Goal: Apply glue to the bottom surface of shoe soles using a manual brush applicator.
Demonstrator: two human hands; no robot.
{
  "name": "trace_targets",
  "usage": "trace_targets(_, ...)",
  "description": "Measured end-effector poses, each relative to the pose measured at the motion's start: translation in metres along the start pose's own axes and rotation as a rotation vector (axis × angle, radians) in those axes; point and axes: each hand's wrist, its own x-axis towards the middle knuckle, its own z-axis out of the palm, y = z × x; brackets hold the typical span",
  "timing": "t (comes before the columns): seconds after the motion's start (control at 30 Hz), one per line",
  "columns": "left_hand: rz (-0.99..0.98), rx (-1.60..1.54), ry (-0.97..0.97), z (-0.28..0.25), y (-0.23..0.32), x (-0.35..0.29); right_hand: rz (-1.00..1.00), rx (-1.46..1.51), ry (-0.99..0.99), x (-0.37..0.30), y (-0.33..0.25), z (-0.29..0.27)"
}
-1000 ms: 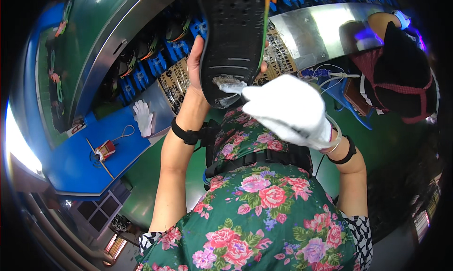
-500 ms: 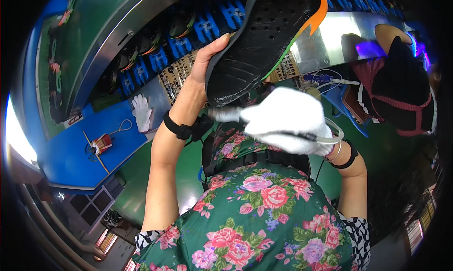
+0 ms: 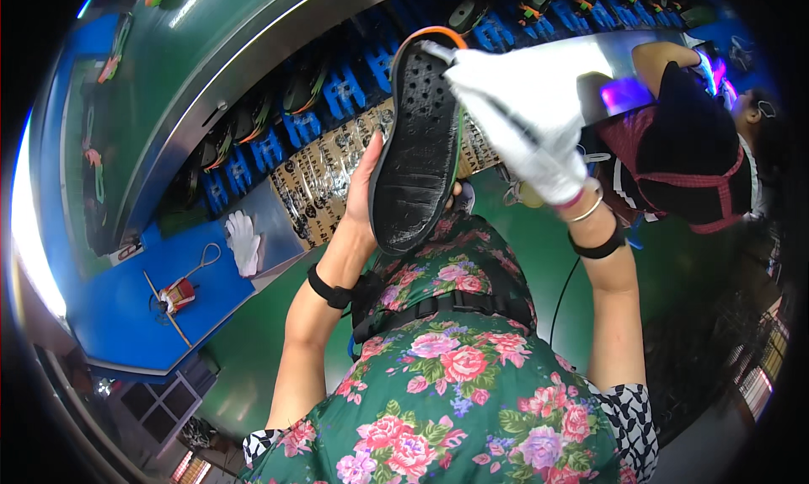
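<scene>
My bare left hand [image 3: 364,185] grips a black shoe sole [image 3: 410,168] by its side, thumb on the left edge and fingers wrapped behind it. The sole has holes at its far part, ridges at the near part, and an orange and green rim. My right hand [image 3: 527,105], in a white glove, is closed around what looks like a brush [image 3: 436,50]. The brush's pale tip is over the far end of the sole; blur hides whether it touches. Most of its handle is covered by the glove.
Behind the sole runs a conveyor line with several blue racks [image 3: 344,92] carrying soles. A taped cardboard sheet [image 3: 324,176] lies in front. At left, a blue table [image 3: 126,303] bears a red container [image 3: 177,295] and a white glove [image 3: 243,244]. A co-worker [image 3: 687,147] works at right.
The sole has come lower and nearer to me, and its orange end has swung left. My right hand has risen, taking the brush from the sole's near end to its far end.
</scene>
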Motion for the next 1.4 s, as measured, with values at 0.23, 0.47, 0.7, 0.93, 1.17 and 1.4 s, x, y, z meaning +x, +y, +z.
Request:
trace_targets(0.23,0.078,-0.094,-0.166,-0.010,0.021,-0.010,0.184,0.620,-0.372,-0.034,-0.077,0.000)
trace_targets(0.47,0.285,-0.253,-0.210,0.005,0.029,-0.059,0.959,1.542,0.133,-0.038,-0.064,-0.035)
trace_targets(0.7,0.321,-0.311,-0.540,0.013,0.036,-0.084,1.184,1.442,0.301,-0.093,-0.040,-0.003)
trace_targets(0.93,0.460,0.096,-0.489,0.021,0.080,-0.138,1.315,1.409,0.290,-0.116,-0.035,0.031)
trace_targets(1.17,0.727,0.084,-0.423,0.014,0.256,-0.206,1.295,1.321,0.154,-0.112,-0.039,0.060)
trace_targets(1.4,1.307,0.210,-0.059,-0.012,0.354,-0.217,1.329,1.224,0.021,-0.121,-0.052,0.086)
